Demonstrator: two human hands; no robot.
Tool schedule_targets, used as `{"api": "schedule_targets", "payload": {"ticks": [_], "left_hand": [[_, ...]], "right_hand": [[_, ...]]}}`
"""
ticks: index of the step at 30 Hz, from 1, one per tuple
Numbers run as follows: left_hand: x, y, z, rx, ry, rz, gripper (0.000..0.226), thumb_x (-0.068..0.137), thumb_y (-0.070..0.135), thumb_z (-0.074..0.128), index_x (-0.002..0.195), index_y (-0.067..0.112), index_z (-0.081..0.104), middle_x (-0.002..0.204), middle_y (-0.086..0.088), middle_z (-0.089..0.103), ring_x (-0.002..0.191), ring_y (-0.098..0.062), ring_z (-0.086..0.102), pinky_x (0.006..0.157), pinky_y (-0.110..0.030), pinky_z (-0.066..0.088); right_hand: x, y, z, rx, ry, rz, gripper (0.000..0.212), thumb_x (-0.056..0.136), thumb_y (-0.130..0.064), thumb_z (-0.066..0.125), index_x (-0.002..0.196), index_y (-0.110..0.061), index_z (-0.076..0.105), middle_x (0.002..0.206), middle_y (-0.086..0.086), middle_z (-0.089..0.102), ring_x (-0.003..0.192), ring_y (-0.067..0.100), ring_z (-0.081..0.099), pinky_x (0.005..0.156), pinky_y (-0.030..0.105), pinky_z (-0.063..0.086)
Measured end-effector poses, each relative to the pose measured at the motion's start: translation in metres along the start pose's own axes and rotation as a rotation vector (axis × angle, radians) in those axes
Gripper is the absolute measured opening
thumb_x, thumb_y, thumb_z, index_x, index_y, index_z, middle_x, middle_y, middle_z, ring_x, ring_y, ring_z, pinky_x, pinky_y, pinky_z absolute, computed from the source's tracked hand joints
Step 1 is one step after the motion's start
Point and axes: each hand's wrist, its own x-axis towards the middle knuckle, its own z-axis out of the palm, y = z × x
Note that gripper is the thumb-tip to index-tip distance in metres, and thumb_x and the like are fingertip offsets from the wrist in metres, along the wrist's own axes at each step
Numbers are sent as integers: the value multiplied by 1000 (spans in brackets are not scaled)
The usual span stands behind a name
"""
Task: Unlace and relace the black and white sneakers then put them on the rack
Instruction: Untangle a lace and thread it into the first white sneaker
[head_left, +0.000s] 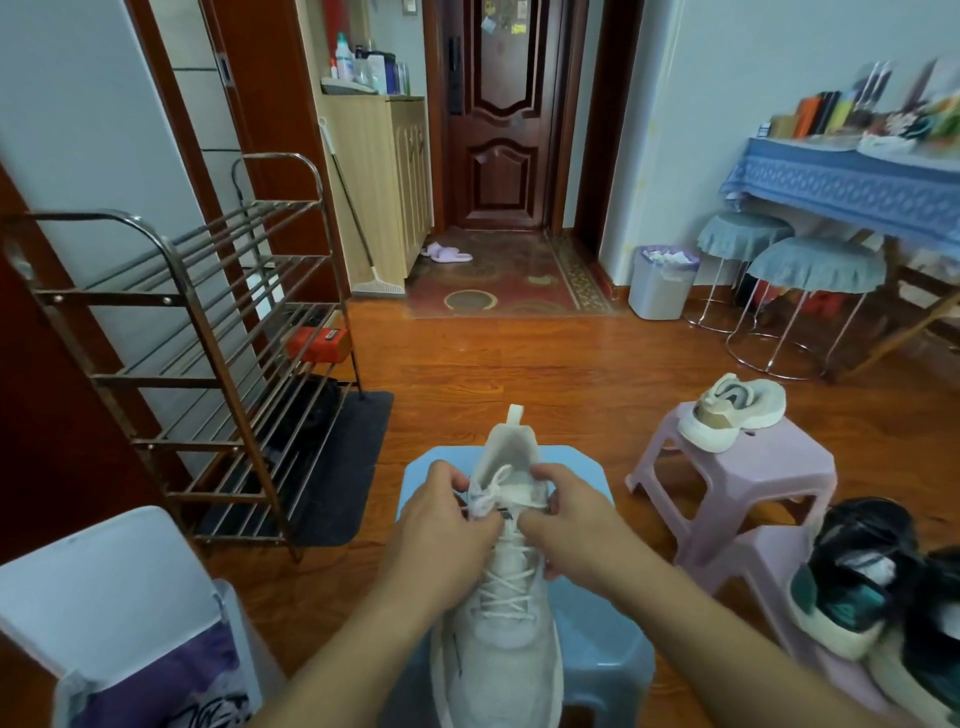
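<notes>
A white sneaker (501, 639) lies on a blue plastic stool (602, 654) right in front of me, its toe toward me and its heel away. White laces (485, 499) are bunched in a loop or knot at the top eyelets. My left hand (441, 519) pinches the lace bunch from the left. My right hand (571, 519) grips the lace or the collar on the right side. A second white sneaker (732, 410) rests on a pink stool (737, 478) to the right. The metal shoe rack (208, 364) stands at the left with bare shelves.
A pair of black and teal sneakers (857, 582) sits on another pink stool at the right edge. A white bin (119, 613) stands at the lower left. Further off are a grey wastebasket (662, 283), two covered stools (810, 270) and a table under a blue cloth (841, 176).
</notes>
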Motion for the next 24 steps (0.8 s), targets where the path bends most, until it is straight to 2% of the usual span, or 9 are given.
{"api": "schedule_targets", "payload": {"ticks": [4, 7, 9, 11, 14, 16, 18, 21, 24], "left_hand": [[-2, 2, -3, 108, 49, 51, 14, 89, 26, 61, 101, 33, 57, 95, 13, 66, 78, 0, 57, 62, -24, 45], [-7, -2, -7, -20, 21, 38, 27, 95, 41, 62, 121, 37, 56, 126, 10, 64, 99, 0, 60, 83, -26, 50], [-17, -8, -1, -40, -58, -8, 77, 88, 61, 63, 153, 37, 29, 150, 10, 39, 132, -13, 48, 108, -37, 42], [-33, -8, 11, 129, -161, 71, 114, 77, 66, 67, 158, 41, -8, 154, 12, 20, 144, -15, 28, 116, -39, 33], [-40, -15, 13, 256, -266, 209, 123, 78, 41, 72, 147, 53, -29, 158, 18, 15, 145, -11, 28, 114, -31, 34], [-26, -25, -10, 175, -390, 143, 122, 83, 23, 75, 146, 59, -24, 157, 23, 23, 134, -4, 44, 105, -17, 39], [-12, -40, -37, 210, -437, 80, 117, 85, 22, 79, 155, 55, -9, 156, 20, 29, 131, -2, 48, 105, -19, 42], [5, -60, -57, 399, -232, 43, 94, 84, 40, 80, 158, 43, 22, 162, 12, 28, 148, -14, 28, 121, -38, 27], [5, -59, -44, 458, -41, 87, 69, 93, 37, 70, 154, 35, 38, 162, 5, 30, 148, -18, 26, 121, -36, 24]], "right_hand": [[0, 3, -2, 12, -22, 17, 29, 91, -14, 56, 116, -29, 60, 96, 2, 65, 69, 18, 69, 68, 42, 63], [8, 11, -24, -75, -72, -120, 30, 100, -25, 55, 129, -31, 59, 115, 1, 54, 85, 14, 66, 74, 31, 61], [25, 20, -42, -347, 25, -285, 49, 100, -6, 48, 138, -36, 55, 144, -3, 35, 126, 15, 50, 100, 24, 49], [36, 24, -49, -519, 24, -361, 76, 87, 13, 44, 141, -39, 50, 163, -7, 10, 147, 18, 21, 117, 29, 29], [41, 32, -49, -654, -18, -486, 69, 78, 13, 46, 127, -34, 55, 167, -4, -3, 152, 24, 6, 120, 40, 24], [37, 39, -52, -711, -27, -555, 46, 78, 7, 48, 109, -25, 58, 167, 5, 7, 152, 28, 5, 119, 51, 26], [23, 40, -60, -700, -63, -545, 33, 79, 0, 52, 100, -25, 60, 161, 5, 23, 149, 24, 14, 117, 46, 27], [2, 40, -76, -600, -200, -497, 33, 82, -16, 71, 110, -33, 65, 134, -15, 41, 122, 0, 43, 100, 17, 36], [-7, 38, -85, -507, -307, -421, 48, 78, -38, 83, 121, -40, 63, 120, -23, 43, 113, -3, 47, 94, 12, 39]]}}
